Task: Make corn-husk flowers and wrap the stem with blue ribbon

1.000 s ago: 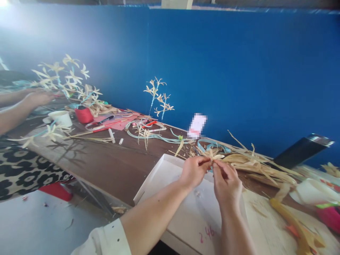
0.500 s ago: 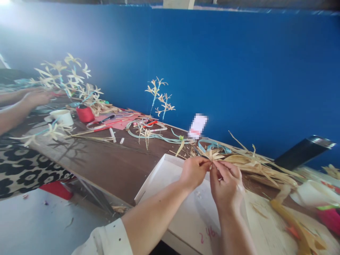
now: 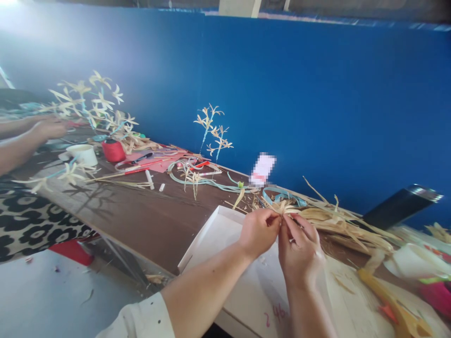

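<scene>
Between my fingertips is a pale straw-coloured flower [image 3: 283, 207], its narrow petals fanned out on top. My left hand [image 3: 260, 233] pinches its base from the left. My right hand [image 3: 302, 246] is closed on the same base from the right, the fingertips of both hands almost touching. What lies inside the pinch is hidden. Both hands are above a shallow white box lid [image 3: 204, 239] with red handwritten numbers. Just behind them lie a blue ribbon loop [image 3: 273, 192] and dried husk strips [image 3: 338, 218].
Finished flower sprays [image 3: 211, 126] stand by the blue wall [image 3: 317, 94]. A red thread spool [image 3: 113, 151], a white cup [image 3: 84, 155] and pens are to the left. At right lie a dark flask [image 3: 401, 206] and a yellow hot-glue gun [image 3: 394, 300]. A co-worker's hands [image 3: 49, 127] work far left.
The flower has tilted slightly between my fingers, and my fingers have shifted a little at its base. The rest of the table stays as it was.
</scene>
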A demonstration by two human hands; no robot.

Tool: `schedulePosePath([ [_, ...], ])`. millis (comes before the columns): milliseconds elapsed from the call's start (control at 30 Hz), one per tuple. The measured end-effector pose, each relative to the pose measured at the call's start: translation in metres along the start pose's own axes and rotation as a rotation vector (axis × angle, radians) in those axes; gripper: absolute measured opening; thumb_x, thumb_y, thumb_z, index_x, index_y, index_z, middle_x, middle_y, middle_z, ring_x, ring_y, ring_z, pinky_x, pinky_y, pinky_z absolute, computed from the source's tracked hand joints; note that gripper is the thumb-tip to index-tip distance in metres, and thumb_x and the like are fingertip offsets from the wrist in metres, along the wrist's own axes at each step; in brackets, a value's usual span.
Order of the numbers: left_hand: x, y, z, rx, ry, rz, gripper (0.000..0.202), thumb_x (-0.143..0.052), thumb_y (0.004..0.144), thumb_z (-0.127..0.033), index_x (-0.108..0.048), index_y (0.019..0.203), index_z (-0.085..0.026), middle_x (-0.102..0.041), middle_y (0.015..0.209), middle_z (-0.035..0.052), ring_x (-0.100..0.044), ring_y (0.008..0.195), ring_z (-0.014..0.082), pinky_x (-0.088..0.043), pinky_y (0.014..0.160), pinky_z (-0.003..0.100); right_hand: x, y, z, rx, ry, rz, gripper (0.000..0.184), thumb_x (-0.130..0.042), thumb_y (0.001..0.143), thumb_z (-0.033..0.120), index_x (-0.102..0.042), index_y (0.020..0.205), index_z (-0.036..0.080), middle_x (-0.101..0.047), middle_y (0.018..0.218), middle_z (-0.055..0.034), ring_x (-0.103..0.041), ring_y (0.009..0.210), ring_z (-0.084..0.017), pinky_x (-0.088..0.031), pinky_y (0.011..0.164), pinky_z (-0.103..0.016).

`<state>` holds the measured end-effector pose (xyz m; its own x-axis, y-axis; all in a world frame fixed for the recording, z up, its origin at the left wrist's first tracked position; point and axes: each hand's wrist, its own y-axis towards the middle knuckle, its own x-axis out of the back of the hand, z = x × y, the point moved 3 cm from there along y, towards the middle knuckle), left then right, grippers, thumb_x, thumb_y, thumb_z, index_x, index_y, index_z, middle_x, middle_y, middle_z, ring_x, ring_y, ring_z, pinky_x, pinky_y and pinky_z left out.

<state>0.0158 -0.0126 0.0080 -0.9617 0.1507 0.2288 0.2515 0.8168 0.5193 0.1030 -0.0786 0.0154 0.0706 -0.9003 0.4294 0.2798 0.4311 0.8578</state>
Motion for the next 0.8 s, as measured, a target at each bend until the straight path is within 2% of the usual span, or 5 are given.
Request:
schedulePosePath([
  [267, 0.0011, 0.0002, -0.0019, -0.213, 0.167, -0.085, 0.015, -0.05, 0.083, -0.019, -0.063, 0.075, -0.017, -0.064, 0.071, 0.0026, -0.056, 0.068, 0.0122, -0.044, 0.067, 0.022, -0.0041, -0.0021, -0.002, 0.014, 0.007, -0.032, 0.023, -0.055, 0.086, 0.03, -0.07, 0.1, 0.02, -0.068, 0.103, -0.0052, -0.064, 0.09, -0.019, -0.045, 0.073, -0.026],
  [433, 0.0012, -0.0007, -0.0019, -0.283, 0.192, -0.12, 0.016, -0.05, 0.085, -0.02, -0.062, 0.076, -0.017, -0.063, 0.07, 0.0028, -0.056, 0.069, 0.0128, -0.044, 0.068, 0.023, -0.0052, -0.0012, -0.0011, -0.034, 0.018, 0.015, 0.024, -0.055, 0.086, 0.03, -0.07, 0.099, 0.018, -0.07, 0.097, -0.0063, -0.065, 0.082, -0.019, -0.043, 0.069, -0.026],
  [533, 0.0014, -0.0012, -0.0016, -0.308, 0.197, -0.134, 0.015, -0.05, 0.085, -0.02, -0.062, 0.077, -0.017, -0.064, 0.072, 0.0033, -0.056, 0.071, 0.0133, -0.045, 0.069, 0.024, -0.0059, -0.0005, -0.0004, -0.105, 0.056, 0.047, 0.026, -0.053, 0.086, 0.032, -0.07, 0.098, 0.018, -0.071, 0.092, -0.0068, -0.065, 0.076, -0.018, -0.043, 0.065, -0.026],
  [633, 0.0014, -0.0014, 0.0, -0.317, 0.195, -0.148, 0.015, -0.05, 0.086, -0.021, -0.062, 0.079, -0.017, -0.064, 0.074, 0.0037, -0.057, 0.073, 0.0137, -0.046, 0.07, 0.024, -0.0075, -0.0005, -0.0026, -0.233, 0.076, 0.118, 0.028, -0.053, 0.084, 0.037, -0.071, 0.096, 0.02, -0.071, 0.081, -0.0059, -0.063, 0.066, -0.018, -0.041, 0.061, -0.027],
  [800, 0.0001, -0.0024, 0.0021, -0.311, 0.183, -0.143, 0.015, -0.05, 0.086, -0.022, -0.063, 0.081, -0.017, -0.065, 0.076, 0.0036, -0.058, 0.075, 0.0135, -0.046, 0.071, 0.024, -0.0073, -0.0011, -0.0066, -0.384, 0.127, 0.224, 0.031, -0.054, 0.081, 0.043, -0.071, 0.097, 0.022, -0.069, 0.074, -0.0047, -0.061, 0.063, -0.019, -0.04, 0.063, -0.029],
])
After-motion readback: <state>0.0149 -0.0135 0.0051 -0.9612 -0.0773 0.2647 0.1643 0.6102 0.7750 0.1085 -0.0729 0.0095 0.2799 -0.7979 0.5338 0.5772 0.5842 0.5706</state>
